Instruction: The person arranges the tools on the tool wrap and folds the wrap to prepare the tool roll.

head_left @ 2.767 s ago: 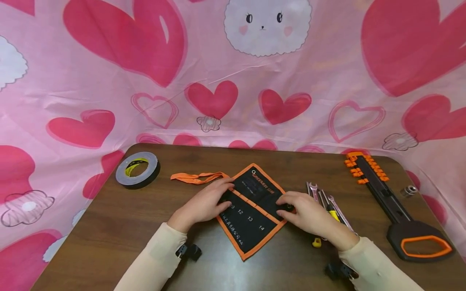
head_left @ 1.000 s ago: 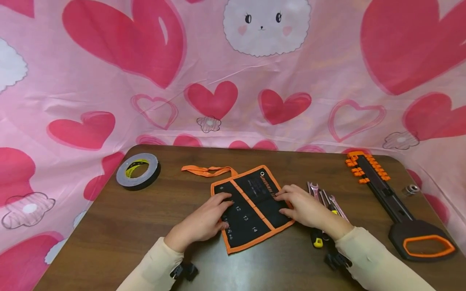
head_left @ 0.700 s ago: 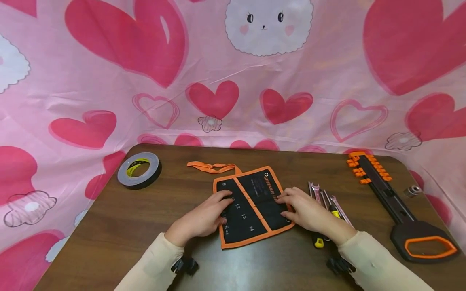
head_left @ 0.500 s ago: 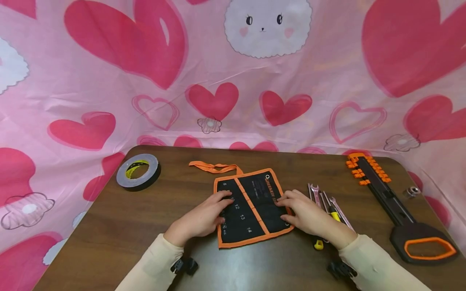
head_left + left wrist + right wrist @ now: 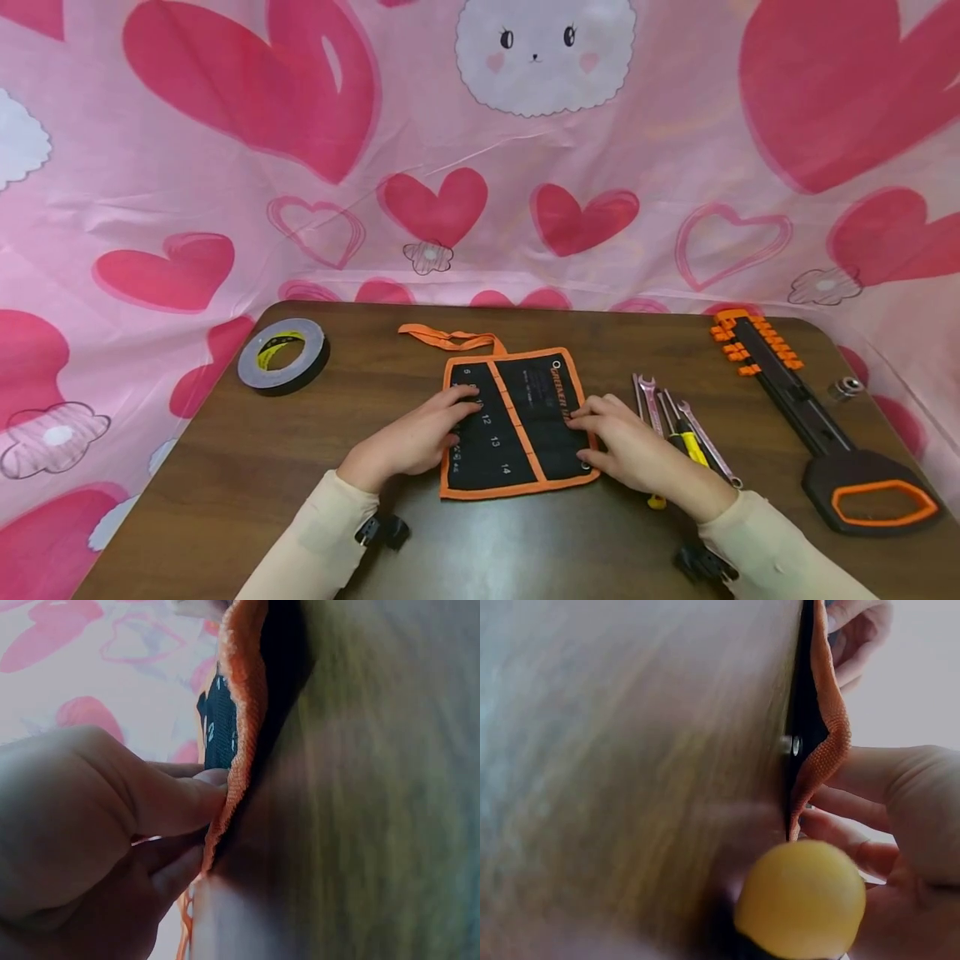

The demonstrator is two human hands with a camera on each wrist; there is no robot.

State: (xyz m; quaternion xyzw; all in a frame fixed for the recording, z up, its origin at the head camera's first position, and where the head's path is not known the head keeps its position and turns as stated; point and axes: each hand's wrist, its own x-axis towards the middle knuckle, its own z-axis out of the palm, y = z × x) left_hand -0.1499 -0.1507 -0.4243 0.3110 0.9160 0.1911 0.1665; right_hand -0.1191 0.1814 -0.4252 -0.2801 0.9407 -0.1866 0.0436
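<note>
A black cloth wrench roll [image 5: 534,442] with orange trim lies unfolded on the table, printed with size numbers along its pocket flap. My left hand [image 5: 412,433] rests on its left side, fingers on the pocket and thumb at the orange edge. On the right side, my right hand [image 5: 626,437] presses the cloth, its thumb and fingers spread apart. The right wrist view shows the trim [image 5: 829,750] bulging up beside that hand. From the roll's top edge runs an orange tie strap [image 5: 450,337].
Wrenches [image 5: 649,400] and yellow-black screwdrivers [image 5: 690,446] lie beside the right hand, partly hidden by it. A roll of tape [image 5: 315,354] sits at the back left. At the right are a black-and-orange tool [image 5: 798,408] and a metal socket [image 5: 847,388].
Both hands have turned the wrench roll clockwise from a diamond position until its lower edge lies nearly level. Its strap has swung to the right and away. The other tools have stayed put.
</note>
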